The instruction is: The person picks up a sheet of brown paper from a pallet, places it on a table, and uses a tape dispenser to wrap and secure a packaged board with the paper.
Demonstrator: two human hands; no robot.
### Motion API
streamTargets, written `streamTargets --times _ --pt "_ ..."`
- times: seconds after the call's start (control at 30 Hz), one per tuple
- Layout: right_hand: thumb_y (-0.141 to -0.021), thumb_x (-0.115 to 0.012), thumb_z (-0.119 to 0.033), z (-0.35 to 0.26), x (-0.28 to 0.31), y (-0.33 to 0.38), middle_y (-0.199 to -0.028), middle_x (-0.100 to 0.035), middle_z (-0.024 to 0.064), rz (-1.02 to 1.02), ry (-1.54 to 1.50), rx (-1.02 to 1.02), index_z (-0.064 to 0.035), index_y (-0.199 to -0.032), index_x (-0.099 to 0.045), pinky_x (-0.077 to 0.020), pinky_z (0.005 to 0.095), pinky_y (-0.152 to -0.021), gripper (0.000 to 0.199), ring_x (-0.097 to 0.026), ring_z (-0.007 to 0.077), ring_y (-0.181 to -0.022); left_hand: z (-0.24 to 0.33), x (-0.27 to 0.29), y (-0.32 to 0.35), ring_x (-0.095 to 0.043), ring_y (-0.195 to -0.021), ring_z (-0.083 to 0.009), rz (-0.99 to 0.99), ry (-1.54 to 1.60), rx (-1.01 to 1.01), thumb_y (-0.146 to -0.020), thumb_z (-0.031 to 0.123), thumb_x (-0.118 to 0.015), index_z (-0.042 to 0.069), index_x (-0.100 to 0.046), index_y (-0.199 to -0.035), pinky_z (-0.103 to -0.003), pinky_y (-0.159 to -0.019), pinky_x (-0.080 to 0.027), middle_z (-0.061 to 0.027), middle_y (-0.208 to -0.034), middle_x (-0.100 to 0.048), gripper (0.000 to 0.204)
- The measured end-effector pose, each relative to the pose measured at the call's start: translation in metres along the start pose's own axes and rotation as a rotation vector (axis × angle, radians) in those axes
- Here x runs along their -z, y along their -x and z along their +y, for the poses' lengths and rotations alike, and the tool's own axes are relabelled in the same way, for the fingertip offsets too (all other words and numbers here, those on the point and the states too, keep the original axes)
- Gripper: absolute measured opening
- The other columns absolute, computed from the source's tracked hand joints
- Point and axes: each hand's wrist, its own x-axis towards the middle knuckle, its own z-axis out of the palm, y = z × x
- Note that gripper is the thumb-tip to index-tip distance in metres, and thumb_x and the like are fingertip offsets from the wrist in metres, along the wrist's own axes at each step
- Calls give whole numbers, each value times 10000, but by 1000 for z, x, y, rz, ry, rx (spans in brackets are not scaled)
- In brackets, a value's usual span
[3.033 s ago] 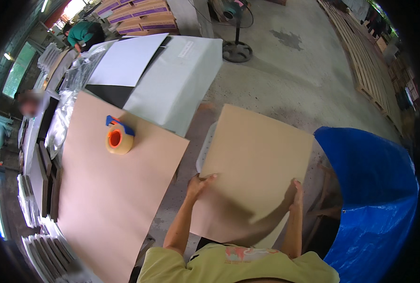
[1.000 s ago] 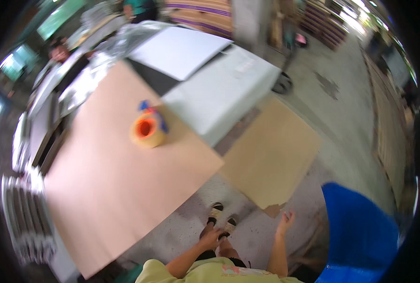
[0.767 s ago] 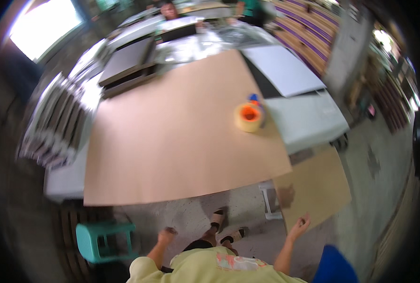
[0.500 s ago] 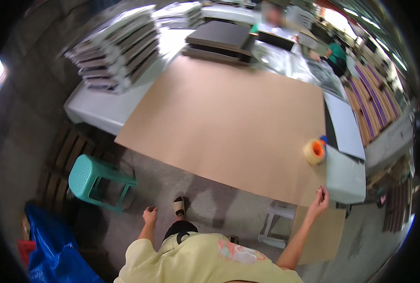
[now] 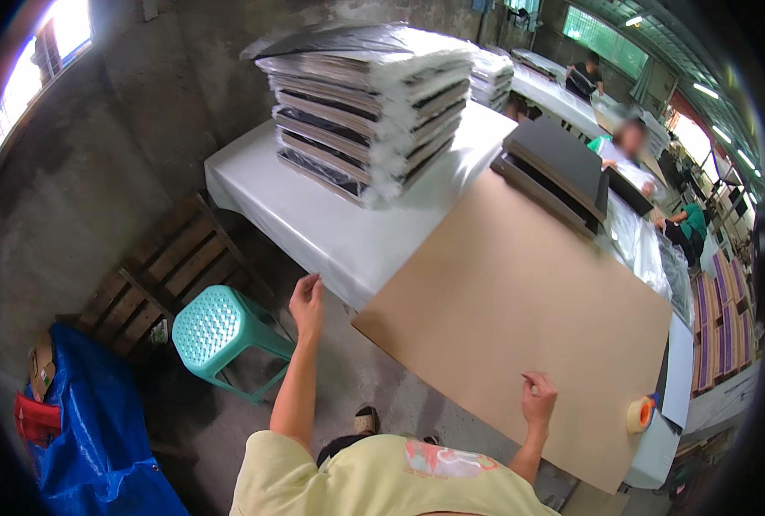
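Empty-handed, left hand [image 5: 307, 297] hovers open by the white-covered table [image 5: 314, 224] — right hand [image 5: 539, 401] fingertips steady the large brown cardboard sheet [image 5: 520, 318].

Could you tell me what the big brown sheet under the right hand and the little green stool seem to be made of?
Brown sheet: likely cardboard or stiff paperboard, matte tan, flat with clean straight edges. Green stool: apparently moulded plastic, slightly glossy, seat perforated with a grid of small holes.
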Motion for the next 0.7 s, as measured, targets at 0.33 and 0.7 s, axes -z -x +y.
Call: streamTargets --times 0.33,0.7 --pt "-743 -532 79 -16 -32 -94 -781 -608 110 56 -92 64 -2 -814 -634 -465 279 -613 149 -588 207 -692 135 -42 -158 -560 -950 -184 -82 290 40 -851 240 -544 76 -470 -1212 -320 -784 -412 -66 -1114 -558 404" --pt "-715 -562 56 -74 -102 -170 -780 -611 111 -29 -87 289 -27 -773 -631 -458 320 -614 123 -586 257 -692 211 -58 -355 -495 -849 -189 -26 423 265 -755 526 -594 147 -427 -1199 -367 -747 -374 -67 -963 -507 608"
